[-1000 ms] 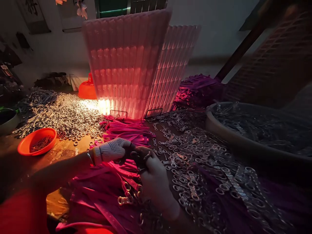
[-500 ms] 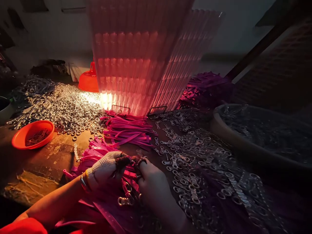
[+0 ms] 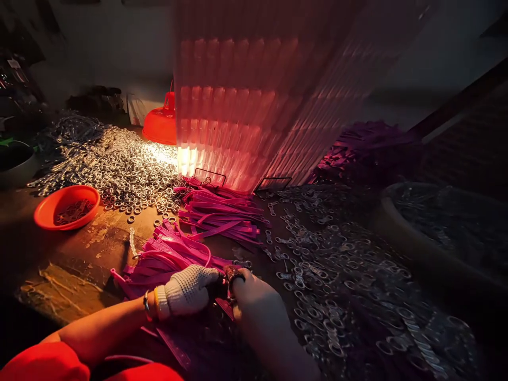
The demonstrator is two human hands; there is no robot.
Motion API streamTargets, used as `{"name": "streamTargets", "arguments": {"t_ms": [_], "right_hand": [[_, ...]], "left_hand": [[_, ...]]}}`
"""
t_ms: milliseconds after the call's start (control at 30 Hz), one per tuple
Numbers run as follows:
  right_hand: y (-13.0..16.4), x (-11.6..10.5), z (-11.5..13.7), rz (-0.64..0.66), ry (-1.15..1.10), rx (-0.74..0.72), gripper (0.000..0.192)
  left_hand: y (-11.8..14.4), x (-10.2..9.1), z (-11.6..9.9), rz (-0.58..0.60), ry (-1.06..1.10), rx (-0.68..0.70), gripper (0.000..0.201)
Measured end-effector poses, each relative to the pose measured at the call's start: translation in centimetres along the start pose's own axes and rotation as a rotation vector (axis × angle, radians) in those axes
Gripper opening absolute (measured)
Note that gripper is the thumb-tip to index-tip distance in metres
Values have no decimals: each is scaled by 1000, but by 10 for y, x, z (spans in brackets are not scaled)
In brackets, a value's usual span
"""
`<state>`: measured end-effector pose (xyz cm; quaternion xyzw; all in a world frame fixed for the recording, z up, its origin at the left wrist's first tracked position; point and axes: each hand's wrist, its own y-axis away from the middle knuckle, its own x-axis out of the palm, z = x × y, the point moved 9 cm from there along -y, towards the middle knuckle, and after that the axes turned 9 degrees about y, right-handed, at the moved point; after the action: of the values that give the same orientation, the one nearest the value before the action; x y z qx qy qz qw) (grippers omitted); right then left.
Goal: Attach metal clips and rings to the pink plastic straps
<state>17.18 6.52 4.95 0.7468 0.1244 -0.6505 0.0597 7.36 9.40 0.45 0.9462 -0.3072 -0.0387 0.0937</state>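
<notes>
My left hand (image 3: 190, 288), in a whitish dotted knit glove with dark fingertips, is closed, its fingertips meeting those of my right hand (image 3: 257, 299). The right hand is closed too, with dark wraps on its fingers. What they pinch between them is small and hidden by the fingers. Just below the fingertips a short piece of magenta strap (image 3: 225, 308) shows. Left of and behind the hands lies a fanned bundle of magenta straps (image 3: 166, 254). A metal link (image 3: 243, 263) sits just above the right hand's fingers.
A red bowl (image 3: 67, 209) holds small pieces at left. Metal rings (image 3: 130, 164) are heaped under a red lamp (image 3: 161, 121). Ribbed translucent sheets (image 3: 234, 106) stand behind more magenta straps (image 3: 222, 214). Metal links (image 3: 329, 296) spread rightward, beside a large tub (image 3: 391, 211).
The view has swung left, so the scene sits further right. Both hands are lower relative to the straps, fingertips still together. The metal links that hung below them no longer show clearly.
</notes>
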Motion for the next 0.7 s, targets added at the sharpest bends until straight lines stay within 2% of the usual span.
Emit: {"name": "streamTargets", "arguments": {"t_ms": [167,233,300,433,567,700], "right_hand": [[4,0,1,240,-131,43,34],[5,7,-3,351,-151,114,34],[5,15,-5,406,-149,177,32],[4,19,5,317,-142,122,26],[11,15,18,210,-86,16,10],[14,11,23,170,-61,-1,8]], "left_hand": [[9,1,4,-14,171,-99,31],[11,1,2,-42,86,-44,31],[13,0,-1,-80,-41,31,26],[19,-2,3,-136,-168,66,19],[21,1,2,-98,-225,70,18],[20,1,-11,-35,-234,87,17]]}}
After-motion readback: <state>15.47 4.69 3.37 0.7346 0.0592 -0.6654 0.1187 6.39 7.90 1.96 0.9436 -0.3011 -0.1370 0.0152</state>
